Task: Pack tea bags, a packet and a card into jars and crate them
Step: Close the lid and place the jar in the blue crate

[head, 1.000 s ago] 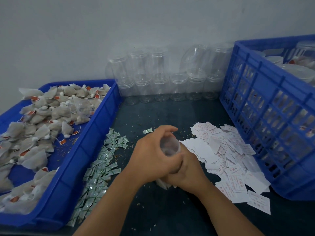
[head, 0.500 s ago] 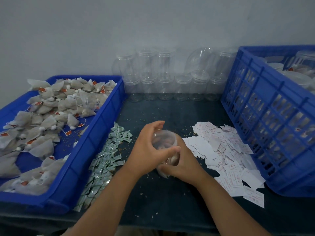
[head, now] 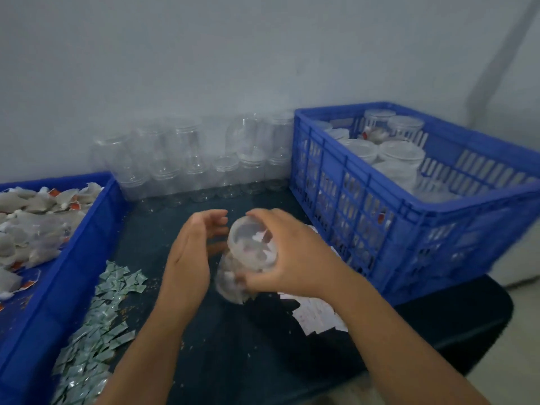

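Note:
My right hand (head: 287, 252) grips a clear lidded jar (head: 248, 252) holding tea bags, tilted above the dark table (head: 233, 346). Just left of the jar is my left hand (head: 190, 252), off it, with fingers relaxed and slightly curved. Loose tea bags (head: 32, 226) fill the blue tray (head: 73, 258) at the left. Small green packets (head: 99, 325) lie in a strip beside that tray. White cards (head: 315, 314) lie under my right forearm. The blue crate (head: 394, 223) at the right holds several lidded jars (head: 400, 153).
Several empty clear jars (head: 193, 168) stand stacked in rows along the back wall, between tray and crate. The table's right front corner (head: 496, 311) ends just past the crate. Crumbs of tea dot the table surface.
My left hand has come off the jar's lid and opened. My right hand now holds the jar alone, lifted and tilted. The view has swung right, showing the crate's inside.

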